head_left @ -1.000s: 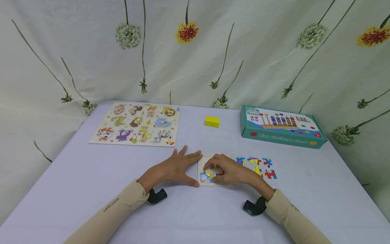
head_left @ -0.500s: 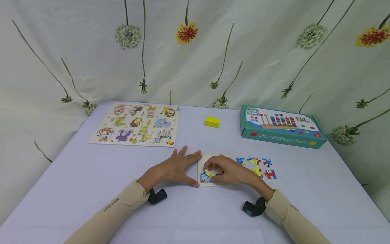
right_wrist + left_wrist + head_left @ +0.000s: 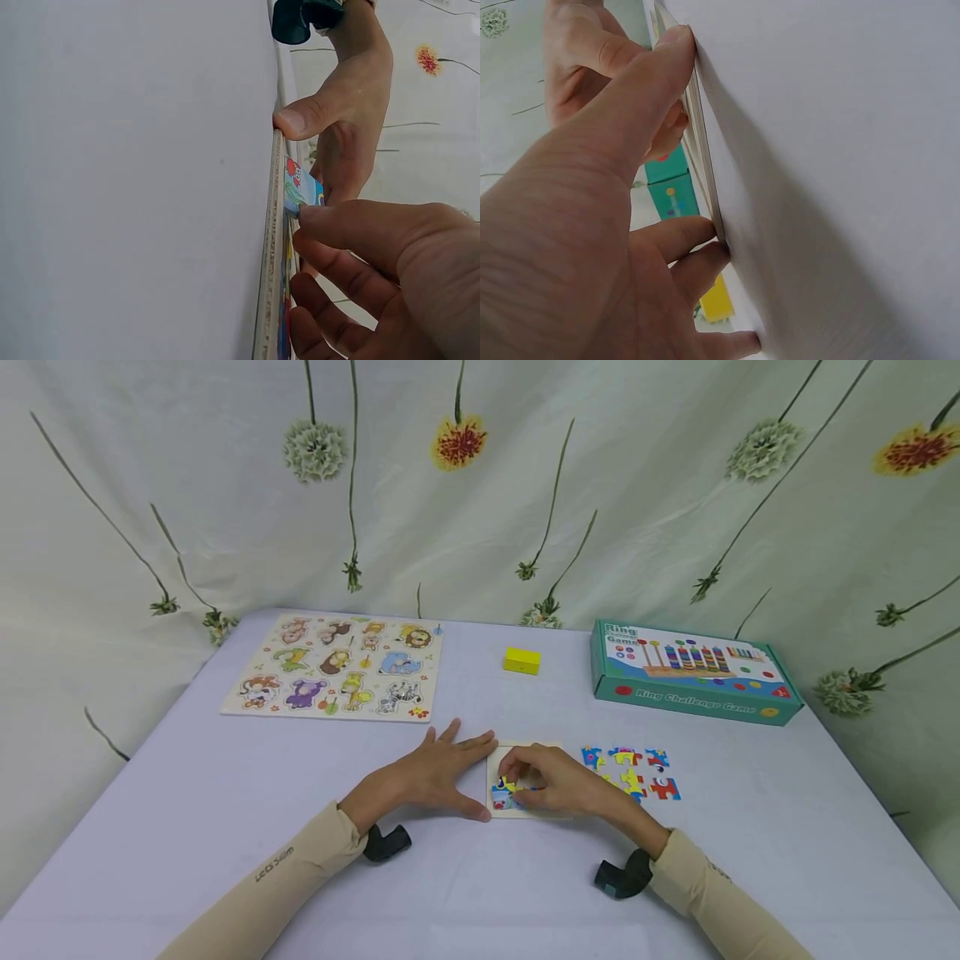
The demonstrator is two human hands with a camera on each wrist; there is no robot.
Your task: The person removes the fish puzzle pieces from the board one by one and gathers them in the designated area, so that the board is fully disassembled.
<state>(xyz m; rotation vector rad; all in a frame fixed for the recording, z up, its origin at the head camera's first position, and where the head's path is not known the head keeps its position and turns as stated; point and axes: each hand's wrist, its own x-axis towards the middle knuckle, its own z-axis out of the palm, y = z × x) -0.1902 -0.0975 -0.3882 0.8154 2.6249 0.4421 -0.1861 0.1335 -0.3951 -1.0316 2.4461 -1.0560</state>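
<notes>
In the head view, a small wooden puzzle tray (image 3: 492,770) lies between both hands. The left hand (image 3: 438,772) rests with spread fingers at the tray's left side; its thumb and fingertips touch the tray's edge in the left wrist view. Over the tray, the right hand (image 3: 562,783) pinches a jigsaw piece (image 3: 301,182) between thumb and fingers. This piece shows a red and light-blue print and stands tilted up from the tray in the right wrist view. Other colourful pieces lie in the tray, mostly hidden by the right hand.
Several loose jigsaw pieces (image 3: 664,788) lie right of the tray. Farther back are an animal puzzle board (image 3: 352,660) at left, a yellow block (image 3: 522,661) in the middle and a green game box (image 3: 693,672) at right. A printed cloth (image 3: 480,510) hangs behind.
The right hand has shifted slightly left over the tray, and the piece at its fingertips with it. The left hand keeps its place at the tray's edge.
</notes>
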